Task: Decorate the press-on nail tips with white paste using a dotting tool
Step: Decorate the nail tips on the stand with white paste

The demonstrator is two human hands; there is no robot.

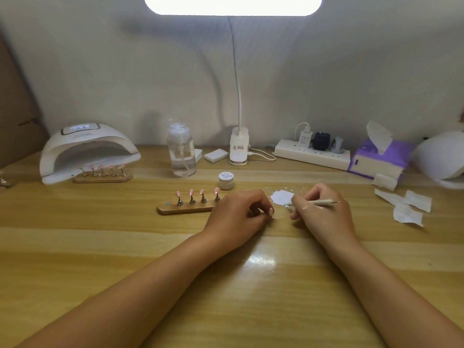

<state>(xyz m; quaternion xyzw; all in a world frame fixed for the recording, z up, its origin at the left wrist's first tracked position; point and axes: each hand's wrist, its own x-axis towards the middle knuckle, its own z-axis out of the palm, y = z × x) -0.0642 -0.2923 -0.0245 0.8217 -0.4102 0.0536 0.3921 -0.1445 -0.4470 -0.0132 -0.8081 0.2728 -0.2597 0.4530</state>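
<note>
Right hand point(319, 209) pinches dotting tool point(324, 202), point at white paste smear point(282, 197) | left hand point(241, 212) curled, content unclear | nail tips point(192, 192) on wooden holder point(185, 209) beside it | light, glossy, probably slippery; better hold by metal stems point(204, 199).

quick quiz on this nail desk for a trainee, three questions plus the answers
1. How many pink nail tips show on stands on the near wooden holder?
2. True or false: the small white jar has its lid off.
3. Which hand holds the dotting tool? A. left B. right C. neither

Key
1. Four; one slot at the holder's left end is bare.
2. False; the lid is on.
3. B; the right hand grips it, with the tip at the white paste patch.
</note>
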